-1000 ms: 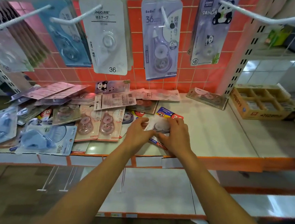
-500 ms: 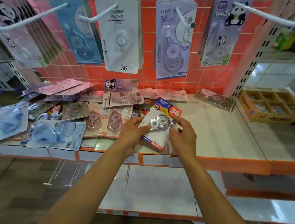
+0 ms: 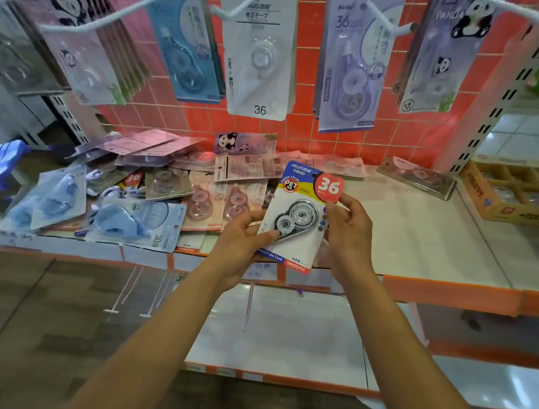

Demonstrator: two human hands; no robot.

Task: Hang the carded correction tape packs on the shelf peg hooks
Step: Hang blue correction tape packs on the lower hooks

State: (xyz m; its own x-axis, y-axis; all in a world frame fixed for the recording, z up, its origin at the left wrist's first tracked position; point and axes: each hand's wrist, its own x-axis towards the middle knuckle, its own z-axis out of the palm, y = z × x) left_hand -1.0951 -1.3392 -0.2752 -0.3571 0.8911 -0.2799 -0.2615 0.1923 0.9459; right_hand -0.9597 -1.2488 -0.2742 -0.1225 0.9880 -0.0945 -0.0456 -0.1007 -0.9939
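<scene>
1. Carded pack (image 3: 296,219), frame centre, above the front edge of the shelf (image 3: 420,235): long axis near-vertical, top leaning right, printed face toward the camera.
2. Glossy card, with a clear blister over a geared dispenser; flat and, by appearance, stiff.
3. Left hand (image 3: 243,237) pinches the lower left edge. Right hand (image 3: 350,230) pinches the upper right edge, nearer the hanging end.
4. White peg hooks (image 3: 115,14), upper frame, well apart from the pack; probably calls for a lift, top first.
5. Loose packs (image 3: 133,193) heaped on the shelf, left of centre.

Bright, even indoor light, soft shadows. Glare sheens the hanging packs (image 3: 257,51). Wide-angle bending and blur grow toward the edges.
</scene>
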